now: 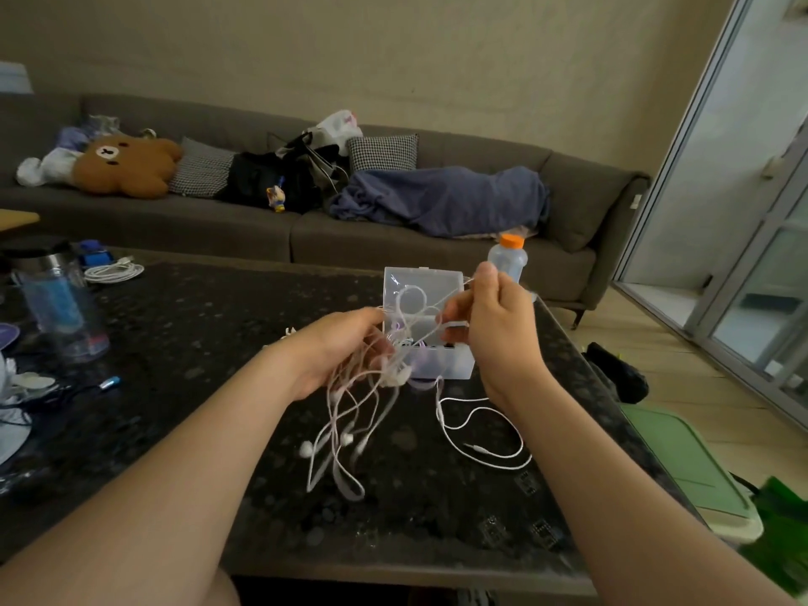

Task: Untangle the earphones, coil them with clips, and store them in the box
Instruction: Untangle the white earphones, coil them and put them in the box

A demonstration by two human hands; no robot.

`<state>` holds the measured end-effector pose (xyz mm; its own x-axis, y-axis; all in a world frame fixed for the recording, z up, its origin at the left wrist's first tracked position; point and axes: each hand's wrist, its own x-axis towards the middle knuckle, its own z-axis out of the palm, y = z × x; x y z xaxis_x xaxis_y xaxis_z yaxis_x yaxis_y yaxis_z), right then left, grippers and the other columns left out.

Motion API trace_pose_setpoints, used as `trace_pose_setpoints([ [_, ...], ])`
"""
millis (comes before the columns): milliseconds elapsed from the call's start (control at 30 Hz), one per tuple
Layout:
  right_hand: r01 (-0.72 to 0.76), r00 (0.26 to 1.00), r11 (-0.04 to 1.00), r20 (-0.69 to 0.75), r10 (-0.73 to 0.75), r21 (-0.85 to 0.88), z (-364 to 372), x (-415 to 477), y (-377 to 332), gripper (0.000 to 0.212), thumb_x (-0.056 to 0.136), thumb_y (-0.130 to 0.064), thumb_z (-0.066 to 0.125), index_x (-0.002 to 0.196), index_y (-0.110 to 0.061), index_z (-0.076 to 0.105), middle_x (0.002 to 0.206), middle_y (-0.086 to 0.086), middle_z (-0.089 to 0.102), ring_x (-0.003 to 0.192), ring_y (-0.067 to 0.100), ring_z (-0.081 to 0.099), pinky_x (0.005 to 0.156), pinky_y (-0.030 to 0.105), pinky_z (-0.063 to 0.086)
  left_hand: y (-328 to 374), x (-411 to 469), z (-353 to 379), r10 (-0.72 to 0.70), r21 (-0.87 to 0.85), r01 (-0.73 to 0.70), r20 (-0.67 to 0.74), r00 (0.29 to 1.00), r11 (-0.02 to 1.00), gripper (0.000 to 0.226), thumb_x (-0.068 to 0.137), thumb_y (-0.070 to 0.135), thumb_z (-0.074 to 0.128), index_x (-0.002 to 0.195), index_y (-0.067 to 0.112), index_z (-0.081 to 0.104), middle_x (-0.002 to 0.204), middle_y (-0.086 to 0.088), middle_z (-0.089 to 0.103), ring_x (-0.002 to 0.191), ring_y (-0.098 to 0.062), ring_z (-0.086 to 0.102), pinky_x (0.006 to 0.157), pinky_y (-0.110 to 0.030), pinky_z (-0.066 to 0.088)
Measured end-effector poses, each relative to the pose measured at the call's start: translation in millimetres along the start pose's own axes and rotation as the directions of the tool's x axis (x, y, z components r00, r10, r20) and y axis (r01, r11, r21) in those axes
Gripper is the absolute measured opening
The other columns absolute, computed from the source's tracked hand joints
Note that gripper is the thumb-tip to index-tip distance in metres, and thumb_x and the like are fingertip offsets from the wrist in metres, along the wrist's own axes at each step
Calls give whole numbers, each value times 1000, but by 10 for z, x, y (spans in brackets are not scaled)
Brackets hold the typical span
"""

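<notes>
My left hand [341, 347] has its grip curled round the knot of the white earphones [350, 413], held just above the bench [175, 343], with the clear box [441, 365] open right behind my fingers. My right hand [494, 325] is higher and off to the right, its grip pinched on a single strand [430, 332] drawn out of that knot. The strand runs on a slant from low at my left grip up to my right grip, passing in front of the box lid. The rest of the tangle hangs from my left hand in long loops that point down and back toward me, their ends lying on the bench. One loose cord [481, 435] curls on the bench below my right wrist. I judge the next pull should follow the strand's line, up and rightward.
</notes>
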<state>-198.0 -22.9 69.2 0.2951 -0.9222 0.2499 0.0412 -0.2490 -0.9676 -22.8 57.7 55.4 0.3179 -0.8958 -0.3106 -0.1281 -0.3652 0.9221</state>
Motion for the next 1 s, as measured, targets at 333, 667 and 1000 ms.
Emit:
trace_pose_setpoints([
  [333,15,988,986,-147,-40,-168,34,-27,-17,44,115,-39,33,93,-10,58,67,10,74,60,16,74,61,32,60,58,-106,-13,142,-455,-77,110,984,887,37,111,33,46,100,9,71,81,-8,72,60,-14,59,58,-27,49],
  [667,58,995,997,-75,-62,-55,21,-22,-67,36,104,-41,64,78,-18,53,64,-9,56,58,0,52,61,17,50,-56,34,-41,175,-112,-174,1,985,978,29,95,42,77,101,15,83,93,-7,74,82,-19,70,76,-37,56],
  [1000,56,997,996,-48,-53,75,70,-116,-66,12,115,-21,42,110,-9,43,82,17,78,69,30,79,65,40,67,-135,96,44,410,222,-379,-115,905,899,20,109,30,58,115,26,77,93,-2,79,83,-18,73,81,-37,58],
])
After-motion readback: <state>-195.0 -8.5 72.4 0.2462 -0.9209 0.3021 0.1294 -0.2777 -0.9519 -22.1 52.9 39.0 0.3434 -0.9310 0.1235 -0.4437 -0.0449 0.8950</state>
